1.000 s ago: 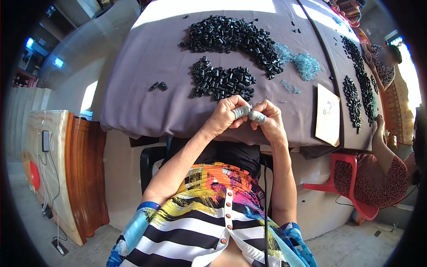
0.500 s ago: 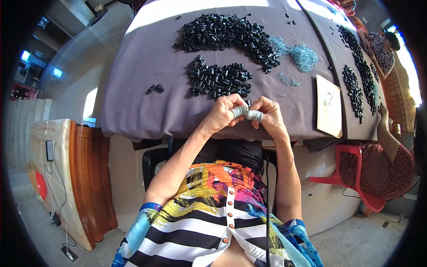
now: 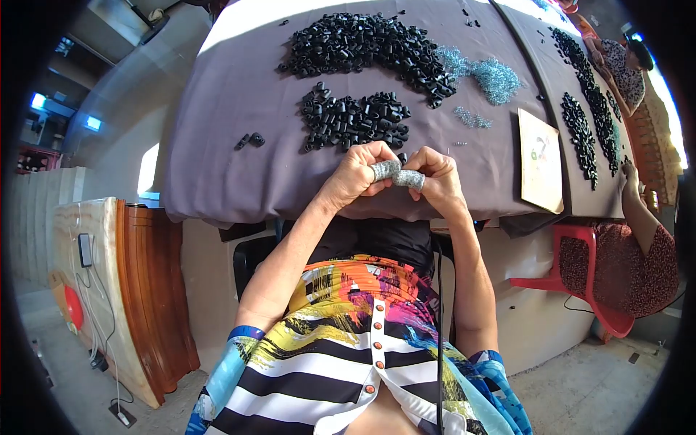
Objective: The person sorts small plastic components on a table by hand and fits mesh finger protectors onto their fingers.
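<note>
Head view: the left hand (image 3: 349, 178) and right hand (image 3: 442, 181) meet above the near part of the cloth-covered worktop (image 3: 217, 174), the fingers of each drawn together, apparently clamped on one small black piece (image 3: 402, 157) at their tips, probably held close for fine control. Two grey finger wraps (image 3: 385, 170), one per hand, likely protect the skin. Ahead lie two heaps of black pieces (image 3: 355, 119), too many to count singly, seemingly set within easy reach, with three clusters of pale wiry bits (image 3: 496, 81) farther right. At least two loose pieces (image 3: 257, 139) sit apart leftward; one flat board (image 3: 540, 159) lies rightward.
</note>
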The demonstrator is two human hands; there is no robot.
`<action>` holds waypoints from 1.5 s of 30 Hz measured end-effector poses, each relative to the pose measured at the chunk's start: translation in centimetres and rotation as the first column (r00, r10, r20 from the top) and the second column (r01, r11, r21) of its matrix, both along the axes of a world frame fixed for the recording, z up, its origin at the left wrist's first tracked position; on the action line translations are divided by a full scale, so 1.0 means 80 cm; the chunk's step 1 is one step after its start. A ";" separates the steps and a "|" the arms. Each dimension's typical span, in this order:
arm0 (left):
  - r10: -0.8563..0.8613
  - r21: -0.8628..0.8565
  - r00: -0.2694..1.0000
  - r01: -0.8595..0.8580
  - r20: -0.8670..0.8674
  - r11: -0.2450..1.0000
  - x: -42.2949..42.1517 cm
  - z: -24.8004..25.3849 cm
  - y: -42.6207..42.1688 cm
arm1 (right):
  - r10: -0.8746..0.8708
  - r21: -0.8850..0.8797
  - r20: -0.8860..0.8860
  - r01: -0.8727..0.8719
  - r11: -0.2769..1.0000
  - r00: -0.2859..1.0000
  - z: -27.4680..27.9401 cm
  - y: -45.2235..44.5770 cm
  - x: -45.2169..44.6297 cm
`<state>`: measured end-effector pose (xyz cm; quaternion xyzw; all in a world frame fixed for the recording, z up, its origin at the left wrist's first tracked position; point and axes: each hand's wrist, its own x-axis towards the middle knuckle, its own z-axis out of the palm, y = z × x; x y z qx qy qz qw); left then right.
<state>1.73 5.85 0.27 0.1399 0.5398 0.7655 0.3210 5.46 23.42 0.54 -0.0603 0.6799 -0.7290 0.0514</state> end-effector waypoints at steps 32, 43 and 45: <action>0.168 0.024 0.985 -0.167 -0.043 0.986 0.008 -0.001 0.010 | -0.027 0.087 -0.044 0.030 0.996 0.999 0.003 -0.013 0.001; 0.111 0.007 0.992 -0.110 -0.057 0.994 0.007 -0.001 0.008 | -0.119 0.393 -0.196 0.189 0.900 0.973 -0.004 -0.017 -0.001; 0.104 0.010 0.993 -0.104 -0.058 0.995 0.008 0.001 0.008 | -0.116 0.405 -0.220 0.199 0.892 0.969 -0.006 -0.017 -0.001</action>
